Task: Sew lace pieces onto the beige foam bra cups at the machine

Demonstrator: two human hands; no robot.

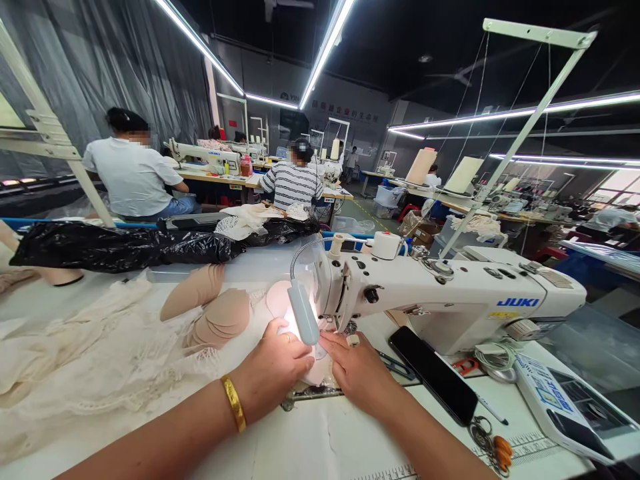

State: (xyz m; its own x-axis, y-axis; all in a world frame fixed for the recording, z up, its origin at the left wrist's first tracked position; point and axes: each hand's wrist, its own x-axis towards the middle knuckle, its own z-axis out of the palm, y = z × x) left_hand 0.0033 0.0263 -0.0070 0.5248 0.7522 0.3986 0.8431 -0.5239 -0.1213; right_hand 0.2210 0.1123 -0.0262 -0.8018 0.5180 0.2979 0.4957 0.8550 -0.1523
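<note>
A white JUKI sewing machine [465, 293] stands across the table, its needle end over a pale pink fabric piece [315, 377]. My left hand [270, 370], with a gold bangle at the wrist, grips this fabric at its left side, thumb and fingers close together. On the other side my right hand [363, 373] lies with fingers stretched out, the tips on the fabric close to the presser foot. A small grey lamp [303, 313] on a bendy neck lights the spot and hides the needle and part of the fabric.
Beige cup-shaped pads [223, 320] and cream lace [100, 353] lie to the left, with a black plastic bag [125, 245] behind. Right of my hands are a phone [433, 373], keys [485, 433] and a white box [555, 407]. Co-workers sit at machines farther back.
</note>
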